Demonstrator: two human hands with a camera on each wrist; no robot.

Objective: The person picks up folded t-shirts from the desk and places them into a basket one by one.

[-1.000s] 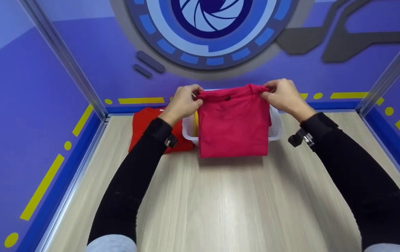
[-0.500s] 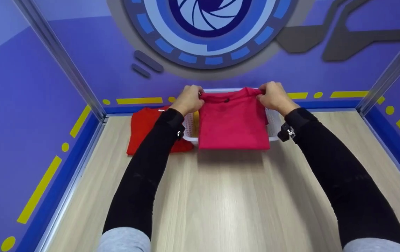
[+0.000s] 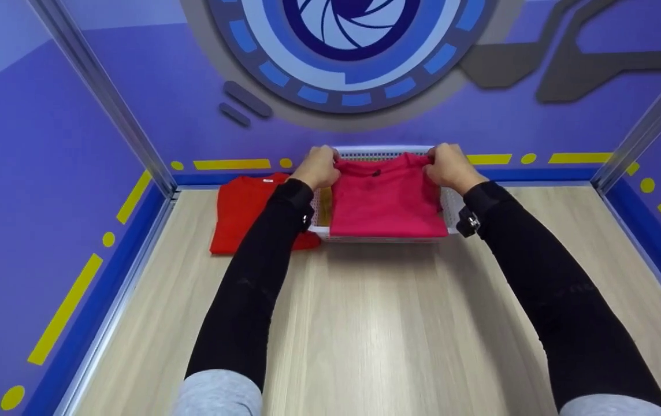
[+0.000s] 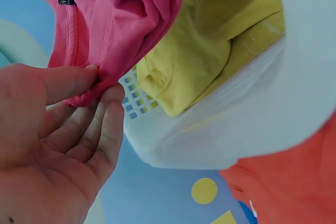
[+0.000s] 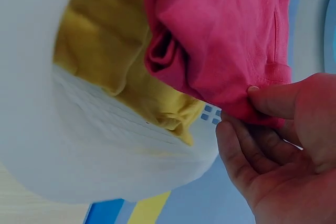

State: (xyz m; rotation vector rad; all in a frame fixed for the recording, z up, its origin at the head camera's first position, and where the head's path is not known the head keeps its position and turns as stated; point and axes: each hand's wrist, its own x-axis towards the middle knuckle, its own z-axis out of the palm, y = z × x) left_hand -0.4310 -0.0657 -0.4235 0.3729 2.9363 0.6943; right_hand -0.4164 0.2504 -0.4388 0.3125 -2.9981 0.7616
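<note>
the left hand (image 3: 318,167) pinches the far left corner of a folded pink cotton t-shirt (image 3: 387,199), thumb on top and fingers (image 4: 107,124) curled beneath the fabric, as the left wrist view shows. the right hand (image 3: 450,167) pinches the far right corner the same way, thumb over the cloth and fingers (image 5: 236,156) under it. the pink shirt lies across a white perforated plastic basket (image 3: 449,203), its near edge reaching the basket's front rim. under it in the basket sits a folded yellow garment (image 4: 210,40) with a dark print, seen from both wrist views just below the pink cloth. the basket stands at the far side of the light wood-grain table (image 3: 365,323). a folded red t-shirt (image 3: 238,211) lies flat on the table just left of the basket, partly hidden by the left black sleeve (image 3: 255,289).
</note>
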